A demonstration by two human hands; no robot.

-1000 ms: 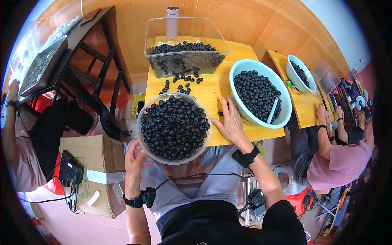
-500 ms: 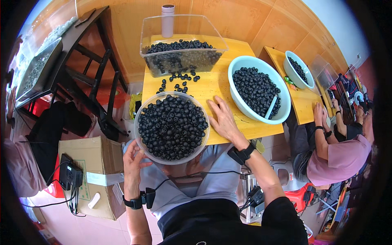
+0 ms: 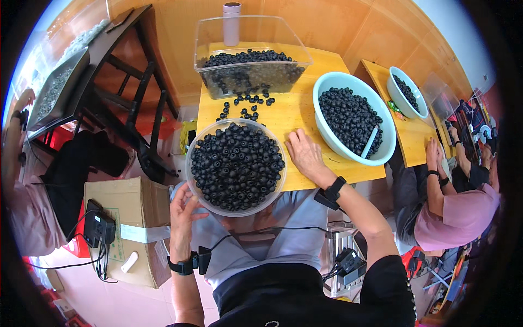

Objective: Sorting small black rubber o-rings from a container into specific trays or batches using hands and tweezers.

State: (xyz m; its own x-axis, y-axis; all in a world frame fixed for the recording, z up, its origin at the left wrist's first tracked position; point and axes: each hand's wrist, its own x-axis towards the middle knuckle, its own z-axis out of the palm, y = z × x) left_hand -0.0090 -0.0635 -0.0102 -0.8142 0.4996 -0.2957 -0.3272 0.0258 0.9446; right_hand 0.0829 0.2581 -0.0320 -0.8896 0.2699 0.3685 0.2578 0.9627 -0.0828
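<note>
A round clear tub (image 3: 188,173), heaped with black round beads (image 3: 237,166) that have holes, sits at the table's near left edge and juts past it. Against its lower left side rests my left hand (image 3: 182,213), fingers apart and not wrapped around it. My right hand (image 3: 306,157) lies on the yellow table between this tub and a pale blue basin (image 3: 321,126), its fingers bent and fingertips down on the wood. Nothing shows in that hand. The basin holds more black beads and a light blue stick (image 3: 370,141).
Behind the tub stands a clear rectangular bin (image 3: 253,73) of beads, with loose beads (image 3: 248,103) before it. A pink bottle (image 3: 231,24) is behind that. Left are a cardboard box (image 3: 128,234) and a dark stand (image 3: 131,71). People sit on both sides; another basin (image 3: 407,92) is at right.
The whole view has shifted slightly, with things a little further right. My right hand's fingers are more bent and closer together. At far left, a person's hand now shows near the tray.
</note>
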